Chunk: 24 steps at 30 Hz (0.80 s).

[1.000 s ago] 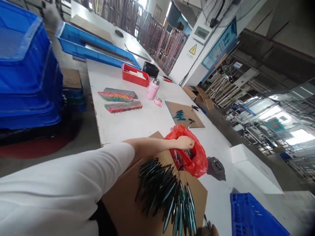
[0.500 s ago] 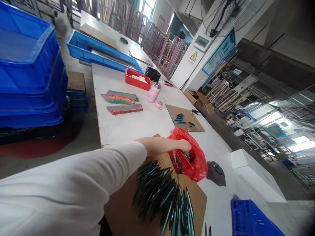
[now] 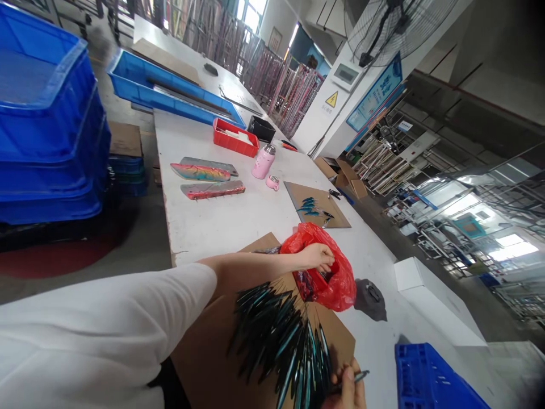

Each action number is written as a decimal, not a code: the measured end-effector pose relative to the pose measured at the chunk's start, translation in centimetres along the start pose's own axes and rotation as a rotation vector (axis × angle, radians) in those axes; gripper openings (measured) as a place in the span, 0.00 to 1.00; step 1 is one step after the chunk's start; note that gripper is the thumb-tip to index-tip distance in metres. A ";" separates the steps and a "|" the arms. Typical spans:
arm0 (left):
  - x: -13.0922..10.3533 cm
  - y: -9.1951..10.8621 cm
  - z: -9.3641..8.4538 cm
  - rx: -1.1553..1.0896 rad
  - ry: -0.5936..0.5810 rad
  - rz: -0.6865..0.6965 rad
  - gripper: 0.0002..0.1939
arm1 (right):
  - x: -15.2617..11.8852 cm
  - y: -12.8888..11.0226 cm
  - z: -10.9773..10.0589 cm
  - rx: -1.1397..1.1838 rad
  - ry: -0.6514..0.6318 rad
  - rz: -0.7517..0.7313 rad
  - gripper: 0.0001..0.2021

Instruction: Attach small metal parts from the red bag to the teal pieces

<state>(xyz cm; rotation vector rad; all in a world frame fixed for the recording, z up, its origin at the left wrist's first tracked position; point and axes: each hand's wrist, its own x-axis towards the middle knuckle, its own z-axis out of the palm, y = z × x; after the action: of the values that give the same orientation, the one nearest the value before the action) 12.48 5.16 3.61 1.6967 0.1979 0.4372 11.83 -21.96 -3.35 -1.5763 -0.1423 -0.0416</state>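
My left hand (image 3: 317, 257) is over the mouth of a red plastic bag (image 3: 340, 284), its fingers curled together. Whatever they pinch, if anything, is too small to make out. Dark contents show inside the bag. At the lower right, my right hand (image 3: 349, 392) grips slim metal tweezers (image 3: 361, 376), tip pointing right. Between the hands, many slender dark pieces with teal streaks (image 3: 285, 341) lie fanned out on a brown cardboard sheet (image 3: 204, 352), thin wire-like ends towards the bag.
A dark grey object (image 3: 370, 298) sits right of the bag, near a white box (image 3: 434, 301) and a blue crate (image 3: 430, 375). Farther off are a board with teal pieces (image 3: 293, 193), a pink bottle (image 3: 264, 162), a red tray (image 3: 234, 136) and painted strips (image 3: 202, 170). Blue bins (image 3: 46, 125) stand left.
My left hand has risen out of the bag's mouth, and its fingers now show. My right hand has come into view at the lower right with the tweezers, whose tips alone showed before.
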 end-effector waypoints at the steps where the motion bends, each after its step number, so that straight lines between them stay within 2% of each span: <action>1: -1.0 0.4 0.8 -0.071 -0.037 -0.009 0.10 | -0.5 -0.3 0.9 0.071 0.024 0.060 0.18; 5: -4.4 2.0 3.6 -0.521 -0.177 -0.119 0.13 | -2.6 -1.8 3.6 0.071 -0.057 0.096 0.19; 7: -5.5 2.6 4.3 -0.623 -0.219 -0.159 0.16 | -3.4 -2.4 4.2 0.006 -0.097 0.096 0.19; 12: -7.0 3.0 5.2 -0.682 -0.340 -0.147 0.17 | -4.4 -3.6 4.7 -0.193 -0.061 0.029 0.21; 16: -8.0 3.2 6.0 -0.716 -0.409 -0.132 0.15 | -4.8 -4.2 5.2 -0.197 -0.047 -0.030 0.21; 24: -8.7 2.9 6.7 -0.666 -0.378 -0.078 0.12 | -4.8 -4.0 5.2 -0.179 0.024 -0.006 0.24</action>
<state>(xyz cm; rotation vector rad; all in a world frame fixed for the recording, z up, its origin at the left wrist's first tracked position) 6.86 -4.75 4.14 1.0804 -0.1491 0.0933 6.30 -17.02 -0.01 -1.7531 -0.1277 -0.0799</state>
